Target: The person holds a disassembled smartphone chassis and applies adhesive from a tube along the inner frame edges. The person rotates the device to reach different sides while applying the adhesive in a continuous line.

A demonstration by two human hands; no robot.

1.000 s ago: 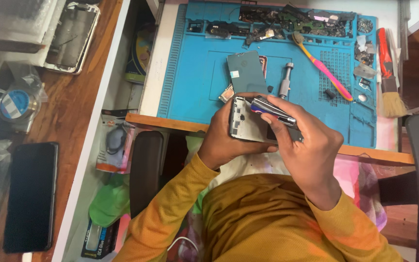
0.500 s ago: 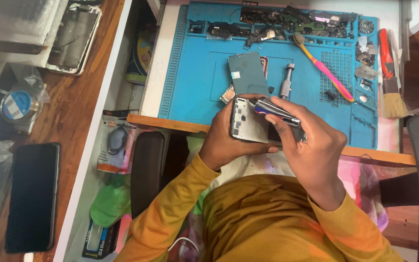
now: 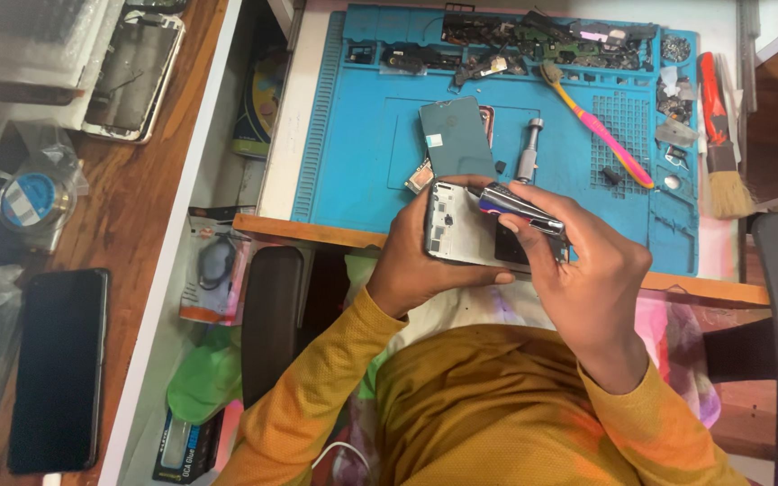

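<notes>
We grip an opened phone body (image 3: 463,236) from below in our left hand (image 3: 420,265), while our right hand (image 3: 587,270) pinches a metal tool (image 3: 520,205) laid across its upper edge. Beyond lie the blue repair mat (image 3: 362,144), a dark back cover (image 3: 455,137) and a pink toothbrush (image 3: 598,126).

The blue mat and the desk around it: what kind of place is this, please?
Probably a phone repair bench. The left hand holds an opened phone while the right hand applies a metal tool. Loose parts line the blue work mat, beside a brush.
</notes>
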